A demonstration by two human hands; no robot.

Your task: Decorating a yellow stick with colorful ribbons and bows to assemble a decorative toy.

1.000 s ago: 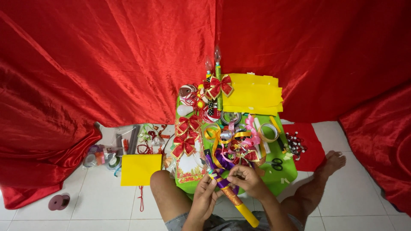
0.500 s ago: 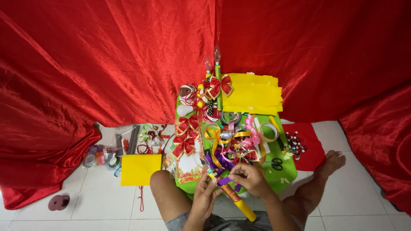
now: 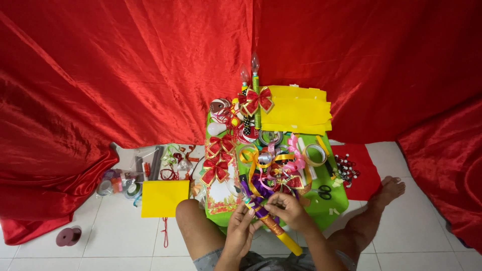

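My left hand (image 3: 241, 232) and my right hand (image 3: 287, 211) meet over a yellow stick (image 3: 281, 236) wrapped with purple and patterned ribbon. The left hand's fingers grip the stick near its upper part; the right hand pinches ribbon at it from the right. The stick slants from the upper left down to the lower right, above the front edge of a green tray (image 3: 334, 203). Loops of gold, purple and pink ribbon (image 3: 273, 163) lie just beyond my hands.
Red bows (image 3: 217, 159), tape rolls (image 3: 315, 154), scissors (image 3: 324, 191) and yellow sheets (image 3: 298, 110) crowd the tray. A yellow sheet (image 3: 164, 198) and small supplies (image 3: 120, 183) lie on the tiled floor at left. Red cloth (image 3: 125, 70) hangs behind. My foot (image 3: 389, 189) rests at right.
Both hands have shifted slightly on the stick, which stays at the same slant. Nothing else has moved.
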